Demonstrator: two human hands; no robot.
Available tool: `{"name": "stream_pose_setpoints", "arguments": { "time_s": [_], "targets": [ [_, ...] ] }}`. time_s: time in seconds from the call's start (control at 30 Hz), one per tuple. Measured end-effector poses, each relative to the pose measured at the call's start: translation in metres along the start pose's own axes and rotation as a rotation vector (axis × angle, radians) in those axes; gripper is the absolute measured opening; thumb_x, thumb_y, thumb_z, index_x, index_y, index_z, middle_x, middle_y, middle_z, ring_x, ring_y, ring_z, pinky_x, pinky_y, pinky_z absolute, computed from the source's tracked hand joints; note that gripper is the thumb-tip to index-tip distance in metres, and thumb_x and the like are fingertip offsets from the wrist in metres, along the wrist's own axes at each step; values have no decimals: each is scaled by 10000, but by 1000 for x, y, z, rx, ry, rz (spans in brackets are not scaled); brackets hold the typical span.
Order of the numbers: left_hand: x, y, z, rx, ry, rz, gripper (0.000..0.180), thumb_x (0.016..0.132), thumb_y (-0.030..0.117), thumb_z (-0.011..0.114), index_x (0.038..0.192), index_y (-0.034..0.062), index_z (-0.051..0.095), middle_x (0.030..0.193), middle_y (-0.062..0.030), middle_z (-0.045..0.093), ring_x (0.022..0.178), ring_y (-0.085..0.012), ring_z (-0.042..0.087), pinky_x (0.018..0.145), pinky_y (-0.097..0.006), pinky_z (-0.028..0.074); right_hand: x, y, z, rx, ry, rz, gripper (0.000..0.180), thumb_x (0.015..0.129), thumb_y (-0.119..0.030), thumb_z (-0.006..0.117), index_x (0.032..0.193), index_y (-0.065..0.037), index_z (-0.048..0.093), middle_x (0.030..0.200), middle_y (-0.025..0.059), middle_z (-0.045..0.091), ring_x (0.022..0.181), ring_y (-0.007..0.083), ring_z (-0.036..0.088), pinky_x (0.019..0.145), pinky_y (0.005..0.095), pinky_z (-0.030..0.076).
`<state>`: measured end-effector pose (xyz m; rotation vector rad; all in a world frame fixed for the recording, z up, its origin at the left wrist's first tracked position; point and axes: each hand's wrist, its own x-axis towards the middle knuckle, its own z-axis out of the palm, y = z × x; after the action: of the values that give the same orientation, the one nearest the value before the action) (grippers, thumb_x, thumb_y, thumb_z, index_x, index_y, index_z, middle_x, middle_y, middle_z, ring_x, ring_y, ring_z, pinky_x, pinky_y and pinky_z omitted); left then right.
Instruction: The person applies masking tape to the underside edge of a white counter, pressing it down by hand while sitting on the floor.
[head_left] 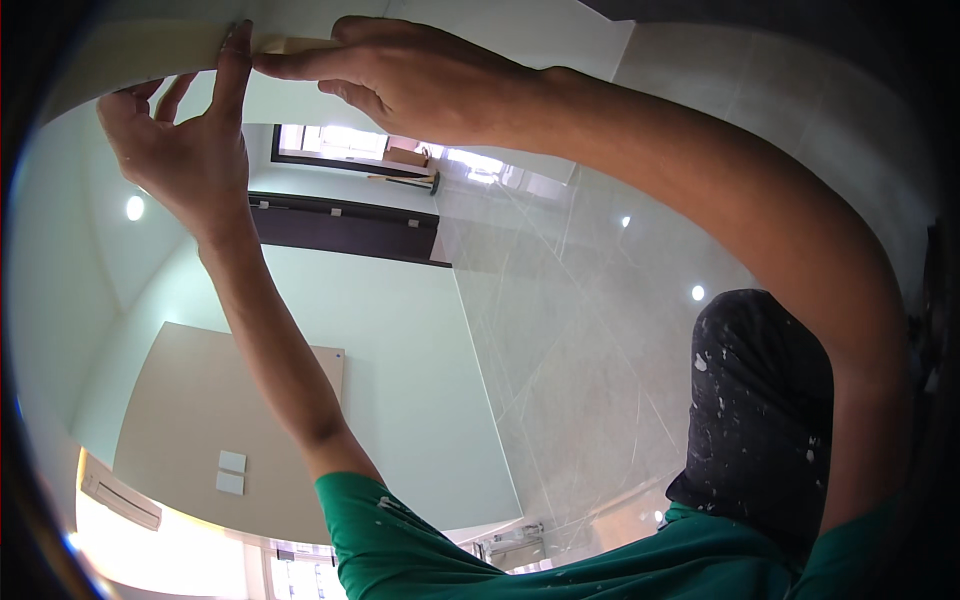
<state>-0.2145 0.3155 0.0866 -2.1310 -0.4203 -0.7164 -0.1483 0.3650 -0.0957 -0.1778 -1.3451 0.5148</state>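
Observation:
My left hand (pixel 190 150) is raised at the upper left, at the lower edge of a pale cream strip (pixel 150 50). One finger lies across the front of the strip, while other fingertips go behind its lower edge, so it looks pinched. Close to that fingertip, my right hand (pixel 410 85) reaches in from the right. Its fingers are closed around a small beige flat piece (pixel 295 45), with the index finger stretched along its lower side. Most of this piece is covered by the hand, and its kind cannot be told.
A pale wall (pixel 400 400) carries a beige panel (pixel 200 400) and white switch plates (pixel 231 472). Beyond are a dark door (pixel 350 225), a broom (pixel 425 183) and a cardboard box (pixel 405 157). Glossy grey tiles (pixel 570 330) cover the floor. An air conditioner (pixel 120 490) hangs lower left.

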Motion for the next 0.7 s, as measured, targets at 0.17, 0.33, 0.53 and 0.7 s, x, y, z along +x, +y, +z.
{"name": "stream_pose_setpoints", "arguments": {
  "time_s": [0.17, 0.33, 0.53, 0.7],
  "targets": [
    [2, -9, 5, 168, -34, 142, 514, 692, 219, 973, 967, 22, 587, 999, -74, 623, 936, -199, 670, 779, -380, 657, -27, -1, -7, -141, 241, -203, 515, 997, -105, 612, 1496, -211, 540, 1191, 155, 640, 1142, 290, 610, 994, 445, 516],
    [-4, -7, 5, 108, -7, 65, 510, 689, 221, 971, 950, 18, 583, 968, -82, 615, 903, -198, 646, 773, -379, 652, -99, -35, -53, -292, 200, -200, 521, 957, -185, 697, 1463, -212, 575, 1387, 165, 582, 1283, 336, 568, 1051, 427, 499],
    [4, -3, 5, 151, 8, 115, 522, 698, 264, 960, 930, -3, 576, 947, -109, 615, 866, -230, 641, 759, -382, 643, -174, -80, -134, -444, 87, -44, 508, 972, -210, 673, 1457, -118, 556, 1382, 170, 568, 1261, 330, 575, 1055, 424, 484],
    [17, 21, -10, 202, 19, 140, 519, 691, 241, 959, 1014, 14, 623, 973, -110, 674, 887, -265, 678, 832, -377, 575, -201, -129, -198, -599, 90, 81, 477, 990, -205, 629, 1445, -84, 551, 1373, 161, 569, 1255, 342, 569, 1058, 409, 462]
  ]
}}
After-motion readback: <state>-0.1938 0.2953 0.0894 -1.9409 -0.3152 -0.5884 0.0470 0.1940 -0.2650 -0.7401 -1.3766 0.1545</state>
